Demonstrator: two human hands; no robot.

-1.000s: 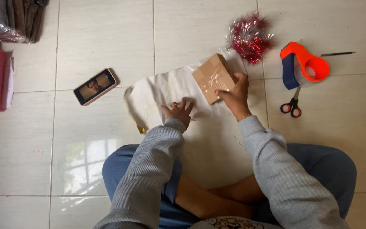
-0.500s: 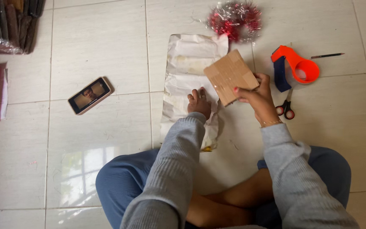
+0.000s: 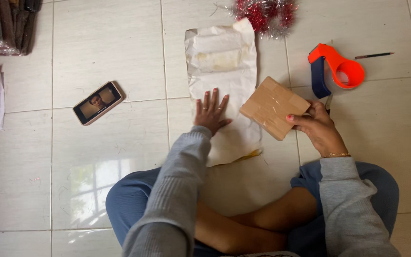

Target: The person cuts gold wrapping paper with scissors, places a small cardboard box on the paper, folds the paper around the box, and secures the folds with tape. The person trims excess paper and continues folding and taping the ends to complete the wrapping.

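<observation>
Brown box: cardboard box (image 3: 274, 108), taped, held tilted above the floor (image 3: 96, 47), over the paper's right edge
Right hand: right hand (image 3: 320, 128) fingers clamped on the box's right corner
Left hand: left hand (image 3: 210, 113) flat, fingers spread wide, pressing cream paper sheet (image 3: 224, 71)
Paper: creased, lies lengthwise on the floor
Beyond: red tinsel (image 3: 265, 14) at paper's far end; orange tape dispenser (image 3: 336, 69) and pencil (image 3: 374, 55) to the right
Left: phone (image 3: 97, 102), well apart
</observation>
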